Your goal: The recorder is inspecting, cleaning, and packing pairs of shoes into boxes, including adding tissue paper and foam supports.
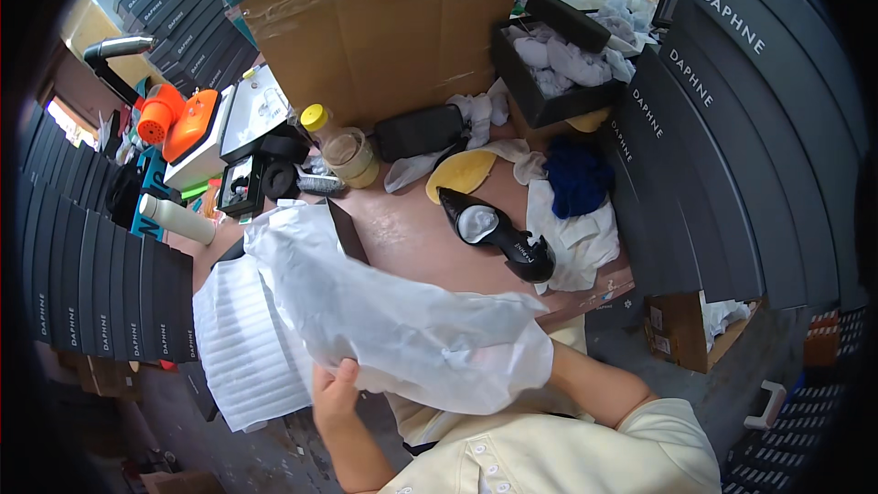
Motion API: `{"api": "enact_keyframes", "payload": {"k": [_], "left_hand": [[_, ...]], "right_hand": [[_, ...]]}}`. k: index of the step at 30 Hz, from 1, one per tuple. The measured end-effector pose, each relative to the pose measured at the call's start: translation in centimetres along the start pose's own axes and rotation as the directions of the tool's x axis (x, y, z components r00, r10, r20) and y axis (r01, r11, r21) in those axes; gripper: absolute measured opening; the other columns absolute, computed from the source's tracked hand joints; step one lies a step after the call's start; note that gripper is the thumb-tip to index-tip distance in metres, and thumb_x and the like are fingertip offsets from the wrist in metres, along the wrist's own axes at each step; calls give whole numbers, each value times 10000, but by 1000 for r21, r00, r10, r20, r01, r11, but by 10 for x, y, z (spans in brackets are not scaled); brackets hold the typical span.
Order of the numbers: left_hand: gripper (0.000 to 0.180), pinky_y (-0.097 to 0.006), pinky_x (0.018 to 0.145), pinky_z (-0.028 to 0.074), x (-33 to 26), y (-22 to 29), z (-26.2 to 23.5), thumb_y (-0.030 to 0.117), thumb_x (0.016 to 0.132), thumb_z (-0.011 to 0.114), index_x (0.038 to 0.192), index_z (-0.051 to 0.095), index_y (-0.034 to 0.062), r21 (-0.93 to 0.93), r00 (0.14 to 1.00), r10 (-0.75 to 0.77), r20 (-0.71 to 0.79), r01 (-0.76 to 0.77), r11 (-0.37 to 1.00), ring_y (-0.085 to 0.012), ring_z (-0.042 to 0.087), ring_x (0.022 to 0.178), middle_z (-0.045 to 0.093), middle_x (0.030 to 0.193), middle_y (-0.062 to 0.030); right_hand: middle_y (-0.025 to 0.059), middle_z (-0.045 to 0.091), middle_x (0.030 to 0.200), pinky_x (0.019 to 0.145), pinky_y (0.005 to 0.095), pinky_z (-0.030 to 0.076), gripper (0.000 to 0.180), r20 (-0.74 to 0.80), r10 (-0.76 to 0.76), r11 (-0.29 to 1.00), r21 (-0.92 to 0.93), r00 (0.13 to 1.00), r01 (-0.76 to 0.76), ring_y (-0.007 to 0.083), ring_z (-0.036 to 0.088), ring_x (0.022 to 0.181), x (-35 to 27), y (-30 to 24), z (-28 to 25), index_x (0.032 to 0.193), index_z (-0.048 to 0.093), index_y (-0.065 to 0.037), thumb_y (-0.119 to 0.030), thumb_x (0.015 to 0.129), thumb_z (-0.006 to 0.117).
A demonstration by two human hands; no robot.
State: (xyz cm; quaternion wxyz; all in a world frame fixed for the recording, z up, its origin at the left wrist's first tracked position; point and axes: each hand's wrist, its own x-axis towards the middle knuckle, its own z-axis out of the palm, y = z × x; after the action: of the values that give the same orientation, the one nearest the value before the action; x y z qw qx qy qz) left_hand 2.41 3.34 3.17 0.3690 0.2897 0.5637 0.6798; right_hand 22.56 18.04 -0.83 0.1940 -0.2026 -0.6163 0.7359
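Note:
A thin, translucent white bag (393,320) stretches across in front of me. At its lower left edge my left hand (337,389) is closed, the thumb pressing the material against the fingers. My right forearm (594,384) runs up to the bag's right end, and the hand is hidden in or behind it; a faint pinkish patch shows through. Beyond the bag, a black pointed slingback shoe (494,230) lies on the table with white paper stuffed in the toe. Left of the bag hangs a ribbed white foam sheet (240,338), over a dark open shoebox (346,230) that is mostly covered.
Tall stacks of dark shoeboxes (732,155) rise on the right, more (101,284) on the left. On the table are a yellow cloth (462,172), a blue cloth (579,177), a yellow-capped bottle (315,119) and a white flask (178,218). A cardboard panel (384,41) stands behind.

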Motion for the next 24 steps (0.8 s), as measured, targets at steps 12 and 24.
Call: {"api": "enact_keyframes", "payload": {"k": [12, 24], "left_hand": [[348, -388, 924, 487, 57, 78, -73, 221, 976, 401, 1071, 535, -86, 490, 88, 687, -721, -638, 595, -265, 618, 904, 589, 1054, -182], [375, -437, 928, 396, 130, -35, -118, 261, 752, 668, 979, 582, -26, 972, 991, -39, 132, -137, -191, -364, 520, 1027, 567, 1054, -200]], "right_hand": [[65, 547, 840, 675, 251, 410, 402, -103, -164, 921, -373, 981, 115, 143, 533, 739, -55, -90, -55, 975, 611, -9, -181, 637, 746], [154, 592, 901, 605, 451, 498, 668, -249, -166, 526, -841, 954, -127, 339, 629, 690, 19, -14, 27, 1096, 477, -31, -541, 718, 684]]}}
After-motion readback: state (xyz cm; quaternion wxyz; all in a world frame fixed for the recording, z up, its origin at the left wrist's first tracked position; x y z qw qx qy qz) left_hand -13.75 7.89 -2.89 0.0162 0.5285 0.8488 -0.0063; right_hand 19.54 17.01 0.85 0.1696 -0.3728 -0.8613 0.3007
